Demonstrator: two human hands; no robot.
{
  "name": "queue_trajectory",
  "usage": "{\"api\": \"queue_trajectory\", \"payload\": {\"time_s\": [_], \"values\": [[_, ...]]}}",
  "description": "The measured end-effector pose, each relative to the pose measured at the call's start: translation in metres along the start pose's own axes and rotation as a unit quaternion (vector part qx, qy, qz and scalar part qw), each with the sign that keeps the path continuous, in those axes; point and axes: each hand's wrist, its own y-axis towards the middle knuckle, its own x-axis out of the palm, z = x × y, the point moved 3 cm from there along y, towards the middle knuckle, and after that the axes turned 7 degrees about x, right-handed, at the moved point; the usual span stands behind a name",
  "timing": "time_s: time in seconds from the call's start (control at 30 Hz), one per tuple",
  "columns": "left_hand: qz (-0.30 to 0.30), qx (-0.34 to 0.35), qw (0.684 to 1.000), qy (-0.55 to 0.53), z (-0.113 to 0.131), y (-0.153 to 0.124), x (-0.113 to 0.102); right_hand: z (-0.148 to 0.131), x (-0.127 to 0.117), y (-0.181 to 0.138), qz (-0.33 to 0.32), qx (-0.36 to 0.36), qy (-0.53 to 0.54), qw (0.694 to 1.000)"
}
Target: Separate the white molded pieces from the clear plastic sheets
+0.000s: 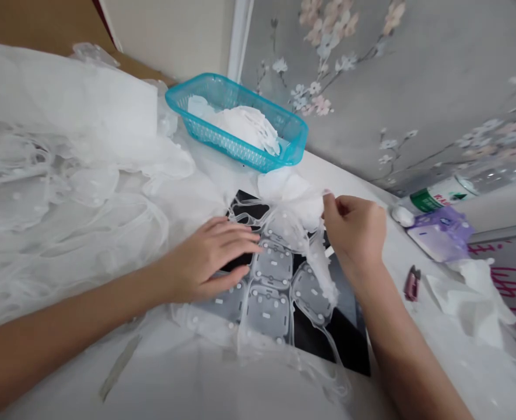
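Note:
Over a black board (310,335) lies a translucent sheet of rounded, die-cut pieces (272,262) with small white spots. My left hand (216,256) rests at the sheet's left side, fingers stretched out and a little apart, holding nothing. At the upper right of the board my right hand (354,227) is closed in a pinch on a thin translucent film (313,204), which is pulled up in a crumpled strip. One strand of it hangs down over the pieces. The exact spot between thumb and finger is small and blurred.
A blue basket (236,122) with thin white pieces stands behind the board. Heaped translucent film scraps (74,146) cover the left side. To the right are a plastic bottle (442,195), a purple packet (444,230), a small pink clipper-like tool (412,283) and crumpled white tissue (468,303).

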Motion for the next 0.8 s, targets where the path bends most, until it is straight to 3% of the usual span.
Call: {"api": "queue_trajectory", "payload": {"time_s": [0.1,0.23,0.3,0.37,0.43,0.53,0.6,0.7,0.8], "values": [[-0.103,0.026,0.994,0.036,0.001,0.0,0.008,0.006,0.006,0.006,-0.105,0.026,0.15,0.983],[-0.098,-0.028,0.992,0.072,-0.005,0.0,0.005,0.007,0.01,0.01,-0.194,0.0,0.259,0.946],[-0.082,-0.054,0.993,0.072,-0.009,0.001,0.002,0.003,0.002,0.008,-0.161,-0.062,0.221,0.96],[-0.069,-0.064,0.993,0.066,-0.011,0.001,0.001,-0.004,-0.011,0.002,-0.082,-0.139,0.145,0.976],[-0.064,-0.062,0.993,0.073,-0.011,0.0,0.002,-0.012,-0.019,-0.006,-0.048,-0.212,0.079,0.973],[-0.07,-0.05,0.992,0.091,-0.011,-0.001,0.005,-0.02,-0.013,-0.017,-0.14,-0.289,-0.014,0.947],[-0.073,-0.049,0.992,0.09,-0.011,-0.001,0.006,-0.02,-0.005,-0.02,-0.194,-0.304,-0.082,0.929],[-0.069,-0.07,0.993,0.059,-0.012,-0.001,0.006,-0.02,0.004,-0.022,-0.236,-0.307,-0.11,0.916],[-0.045,-0.121,0.992,-0.011,-0.009,0.001,0.006,-0.022,0.007,-0.023,-0.232,-0.298,-0.101,0.92]]}}
